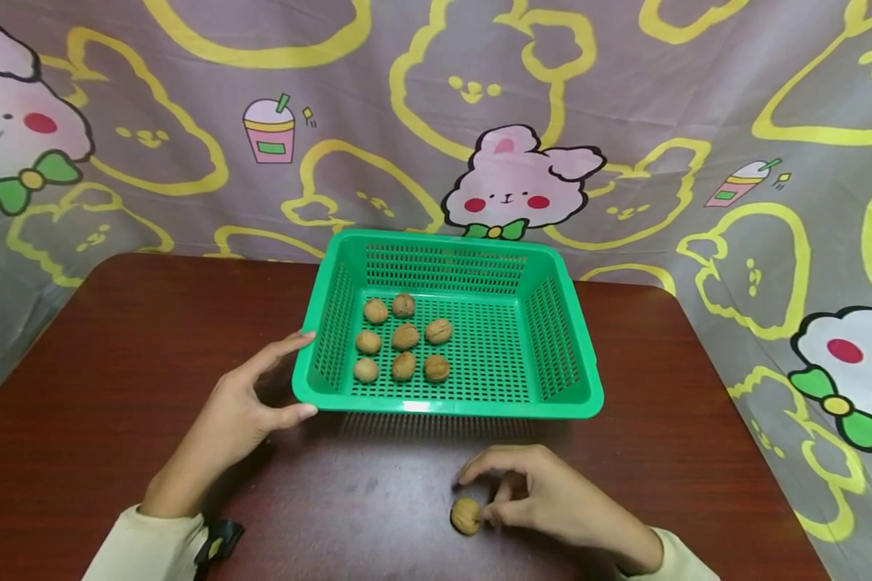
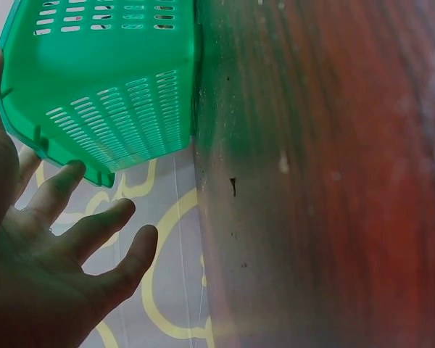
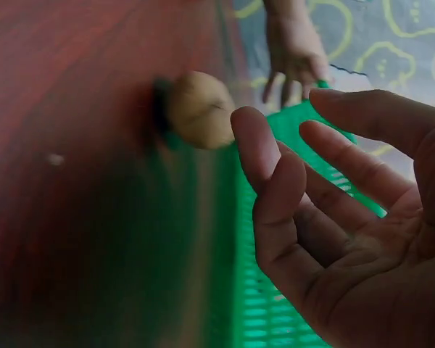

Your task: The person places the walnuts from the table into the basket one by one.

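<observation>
A single walnut (image 1: 466, 516) lies on the table in front of the basket. Just right of it is my right hand (image 1: 552, 500), fingers loosely bent, with nothing held between them. In the right wrist view a fingertip comes right up to the walnut (image 3: 200, 110); whether they touch I cannot tell. At the left stands a green plastic basket (image 1: 450, 406) with several walnuts on the left part of its floor. My left hand (image 1: 240, 407) touches the basket's front left corner with thumb and a fingertip. In the left wrist view its other fingers (image 2: 112, 225) spread loosely apart.
The dark red-brown wooden table (image 1: 153, 339) extends to both sides of the basket. Behind it hangs a grey curtain (image 1: 363, 105) printed with yellow outlines and cartoon rabbits. A dark strap (image 1: 218, 542) sits at the left sleeve cuff.
</observation>
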{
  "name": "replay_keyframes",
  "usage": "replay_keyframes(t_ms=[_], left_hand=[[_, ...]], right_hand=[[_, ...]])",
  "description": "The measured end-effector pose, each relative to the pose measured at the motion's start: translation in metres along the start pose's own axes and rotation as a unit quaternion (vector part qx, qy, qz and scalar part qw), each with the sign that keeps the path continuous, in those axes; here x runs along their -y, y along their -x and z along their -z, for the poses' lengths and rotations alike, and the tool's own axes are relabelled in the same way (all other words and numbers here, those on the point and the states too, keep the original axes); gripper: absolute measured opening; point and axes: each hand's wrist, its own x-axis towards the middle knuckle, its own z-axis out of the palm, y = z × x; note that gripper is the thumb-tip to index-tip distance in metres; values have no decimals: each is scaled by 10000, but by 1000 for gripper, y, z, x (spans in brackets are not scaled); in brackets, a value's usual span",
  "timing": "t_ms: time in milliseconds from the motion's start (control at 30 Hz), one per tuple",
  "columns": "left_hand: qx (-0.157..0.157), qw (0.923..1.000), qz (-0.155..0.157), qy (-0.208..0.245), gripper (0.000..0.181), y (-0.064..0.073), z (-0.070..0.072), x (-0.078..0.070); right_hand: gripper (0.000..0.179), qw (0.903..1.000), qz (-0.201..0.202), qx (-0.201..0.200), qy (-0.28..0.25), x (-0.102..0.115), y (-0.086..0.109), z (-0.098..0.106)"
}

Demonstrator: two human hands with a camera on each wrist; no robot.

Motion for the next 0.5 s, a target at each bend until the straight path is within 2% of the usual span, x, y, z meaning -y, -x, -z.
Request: replay_keyframes(t_ms=[267, 500], left_hand=[[36, 10000, 40, 53, 88, -1, 0, -1], [40, 9999, 37, 98, 88, 0, 0, -1]], right_hand=[[32, 9999, 22, 138, 43, -16, -10, -13], [34, 9981, 263, 168, 539, -25, -15, -20]])
